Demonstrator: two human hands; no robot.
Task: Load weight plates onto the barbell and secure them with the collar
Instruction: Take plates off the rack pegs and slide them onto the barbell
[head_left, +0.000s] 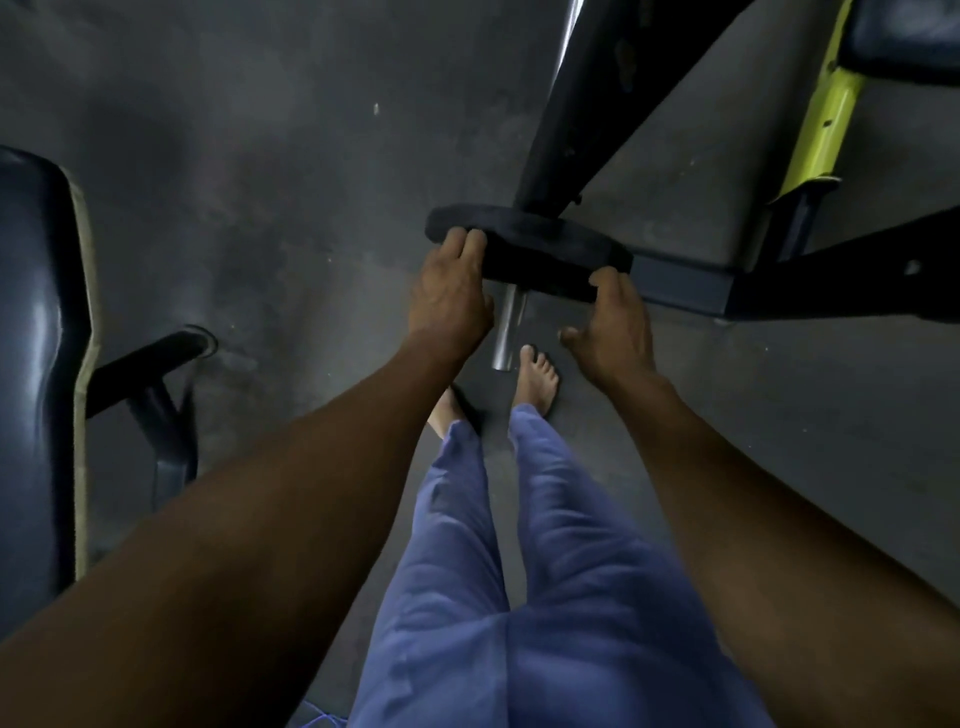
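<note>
A black round weight plate (535, 249) sits on the barbell, seen edge-on in the middle of the view. The bare steel sleeve end (509, 327) sticks out of the plate toward me, above my bare feet. My left hand (447, 291) grips the plate's left rim, fingers curled over the edge. On the right rim, my right hand (613, 322) presses with its fingers while the thumb stands apart. The bar (566, 36) continues up and away behind the plate. No collar is in view.
A black rack upright (582, 104) and a dark base beam (779, 275) with a yellow-green strut (826, 114) stand behind the plate. A padded bench (36, 338) on a black frame is at the left. The floor is dark grey concrete.
</note>
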